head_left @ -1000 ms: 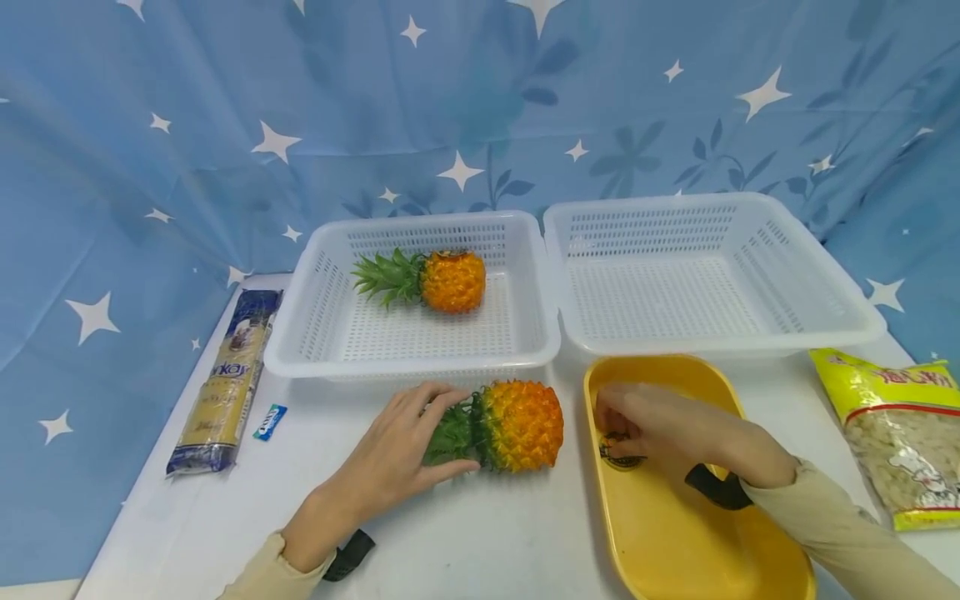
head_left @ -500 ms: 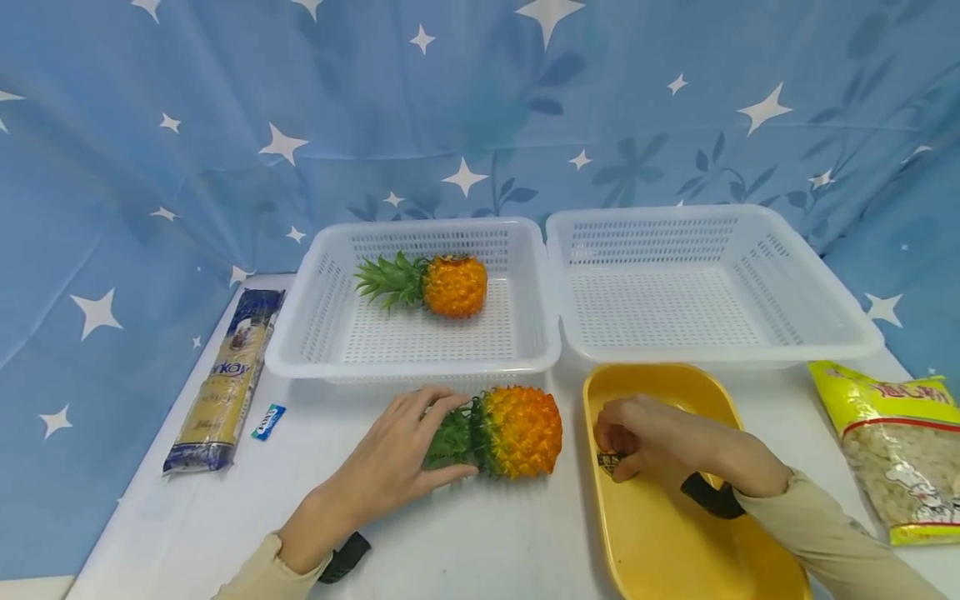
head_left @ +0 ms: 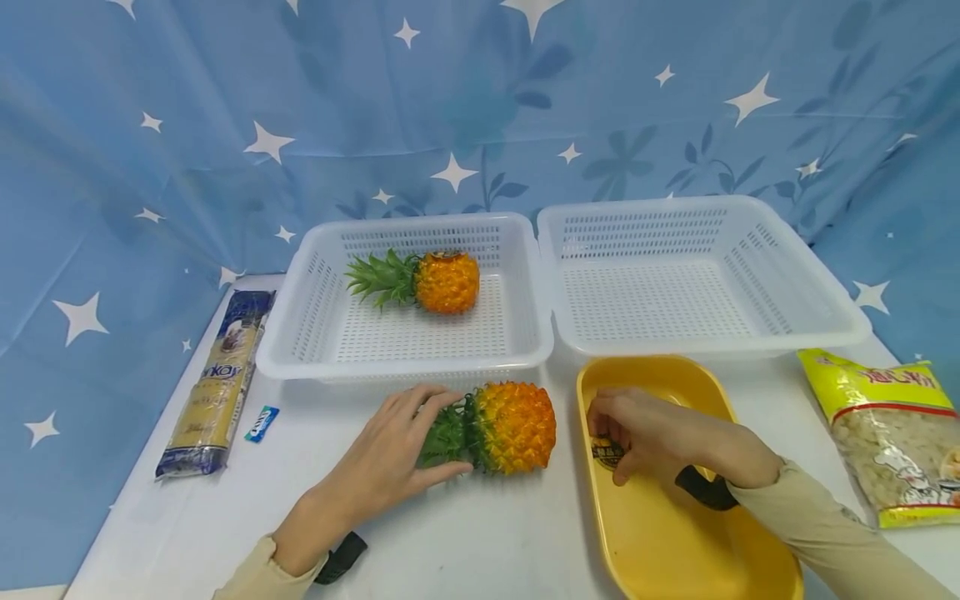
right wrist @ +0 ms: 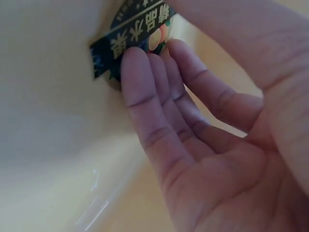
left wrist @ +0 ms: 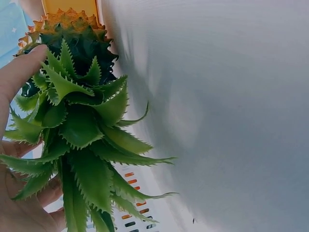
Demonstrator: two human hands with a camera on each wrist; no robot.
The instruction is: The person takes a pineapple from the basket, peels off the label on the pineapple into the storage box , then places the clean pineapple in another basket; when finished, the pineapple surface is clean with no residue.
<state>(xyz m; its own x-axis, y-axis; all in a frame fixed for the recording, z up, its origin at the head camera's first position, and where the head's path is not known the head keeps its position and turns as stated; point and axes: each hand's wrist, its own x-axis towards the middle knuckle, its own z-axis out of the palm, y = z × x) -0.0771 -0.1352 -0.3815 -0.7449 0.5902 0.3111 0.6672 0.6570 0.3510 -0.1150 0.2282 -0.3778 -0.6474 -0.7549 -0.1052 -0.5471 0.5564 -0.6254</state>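
Observation:
My left hand [head_left: 390,454] reaches around the leafy green crown of a pineapple [head_left: 517,427] lying on the table. In the left wrist view the thumb lies against the fruit [left wrist: 72,21] where it meets the leaves [left wrist: 82,125], with the other fingers behind the crown. My right hand [head_left: 651,429] is inside a yellow basin [head_left: 675,542], at its left wall. In the right wrist view its fingertips touch a dark round label [right wrist: 140,36] with a printed band, lying against the wall. In the head view the right thumb stands apart from the label [head_left: 606,450].
Two white perforated baskets stand behind; the left basket [head_left: 405,367] holds another pineapple [head_left: 446,283], beside the right basket [head_left: 705,342]. A long noodle packet [head_left: 217,383] and a small blue-green packet [head_left: 262,423] lie left. A yellow-topped bag [head_left: 892,442] lies right.
My right fingers and thumb have shifted slightly around the label, and the thumb now stands further from the fingers. The left hand and pineapple stay put; the head view shifts a little.

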